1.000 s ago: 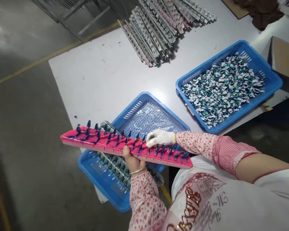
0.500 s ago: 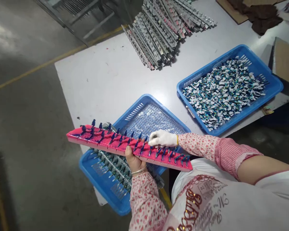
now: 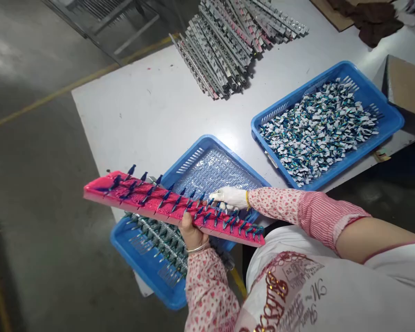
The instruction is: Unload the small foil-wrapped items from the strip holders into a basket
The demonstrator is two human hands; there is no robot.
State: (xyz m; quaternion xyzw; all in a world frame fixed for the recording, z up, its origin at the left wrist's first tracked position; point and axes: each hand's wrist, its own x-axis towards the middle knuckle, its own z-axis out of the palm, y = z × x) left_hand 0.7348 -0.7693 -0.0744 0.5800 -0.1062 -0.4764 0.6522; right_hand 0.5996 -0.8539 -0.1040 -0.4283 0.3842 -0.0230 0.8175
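Observation:
My left hand (image 3: pixel 192 234), bare with a bracelet at the wrist, grips a long bright pink bar (image 3: pixel 141 190) from its near side, thumb on the edge. Small slender dark-blue pieces (image 3: pixel 166 199) stand out of the bar in rows. My right hand (image 3: pixel 230 197), in a white glove, is closed at the far side of the bar, its fingertips pinched at one of these pieces. Its fingers partly cover that piece. Beneath the bar lies a blue basket (image 3: pixel 190 154) with a shiny, clear-looking lining.
Another blue basket (image 3: pixel 148 265) below holds metal strips (image 3: pixel 166 240) bearing small dark pieces. At right, a blue basket (image 3: pixel 280 113) is heaped with small blue-and-white pieces (image 3: pixel 318 133). Metal strips (image 3: pixel 221 50) are piled on the white table (image 3: pixel 124 124). A cardboard box (image 3: pixel 408 87) stands far right.
The pink bar has shifted a little left and tilted, with my left hand still around it. My right hand has moved slightly along the bar.

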